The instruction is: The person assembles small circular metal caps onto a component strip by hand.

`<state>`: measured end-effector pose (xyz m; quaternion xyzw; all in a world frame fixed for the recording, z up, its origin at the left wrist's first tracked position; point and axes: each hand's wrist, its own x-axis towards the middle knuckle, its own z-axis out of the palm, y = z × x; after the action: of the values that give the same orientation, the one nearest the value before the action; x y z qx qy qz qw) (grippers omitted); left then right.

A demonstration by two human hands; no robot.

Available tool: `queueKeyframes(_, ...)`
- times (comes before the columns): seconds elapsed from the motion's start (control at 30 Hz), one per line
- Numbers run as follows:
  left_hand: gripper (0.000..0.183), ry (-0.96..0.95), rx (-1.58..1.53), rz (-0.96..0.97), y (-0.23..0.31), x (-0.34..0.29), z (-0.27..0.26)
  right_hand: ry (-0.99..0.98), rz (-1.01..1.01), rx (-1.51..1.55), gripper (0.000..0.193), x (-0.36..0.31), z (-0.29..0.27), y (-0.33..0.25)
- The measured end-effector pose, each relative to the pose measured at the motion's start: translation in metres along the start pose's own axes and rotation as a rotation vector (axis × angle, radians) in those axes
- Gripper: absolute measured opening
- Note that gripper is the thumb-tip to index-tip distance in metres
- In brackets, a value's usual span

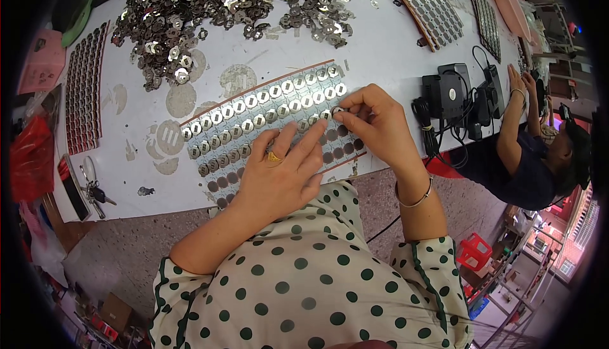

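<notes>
In front of me lies a flat panel [207,147] with rows of round places and reddish-brown edge strips. Shiny round metal pieces [287,86] with slot-like centres sit in its upper rows, while the rows nearest me show dark round spots [231,178]. My left hand [279,168], with a gold ring, rests on the panel, its fingers spread and stretched out. My right hand [380,124] pinches a small metal piece [337,111] between thumb and forefinger at the panel's right side, close to the left fingertips. The left palm covers part of the lower rows.
A big heap of loose metal pieces [209,6] covers the table's far side. More panels stand at left [85,89] and far right [425,6]. Black power adapters [444,95] with cables lie at right, keys [96,192] at left. Another person [533,165] works at the right edge.
</notes>
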<state>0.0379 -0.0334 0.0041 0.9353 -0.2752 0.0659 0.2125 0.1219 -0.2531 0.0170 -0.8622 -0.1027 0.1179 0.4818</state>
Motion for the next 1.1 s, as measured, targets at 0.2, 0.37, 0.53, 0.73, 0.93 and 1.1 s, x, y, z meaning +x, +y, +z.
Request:
queueKeyframes(0.2,0.028,0.011,0.024,-0.01,0.001,-0.002,0.002,-0.075,-0.069,-0.064,0.013,0.003,-0.002,-0.005)
queueKeyframes(0.37,0.03,0.005,-0.014,-0.01,0.0,-0.002,0.001,-0.106,-0.104,-0.084,0.012,0.003,-0.003,-0.01)
queueKeyframes(0.53,0.034,0.013,-0.029,-0.009,-0.001,-0.004,0.002,-0.049,-0.059,-0.125,0.012,-0.003,0.0,-0.015)
queueKeyframes(0.73,0.036,0.003,-0.023,0.009,-0.002,-0.001,-0.001,0.401,-0.36,-0.572,0.017,0.081,-0.031,0.005)
queueKeyframes(0.93,0.036,0.022,-0.038,0.018,-0.001,0.001,0.002,0.477,-0.322,-1.048,0.035,0.146,-0.036,0.021)
queueKeyframes(1.1,0.04,0.019,-0.049,0.0,-0.002,-0.002,0.002,0.302,-0.296,-1.071,0.041,0.118,-0.023,0.004)
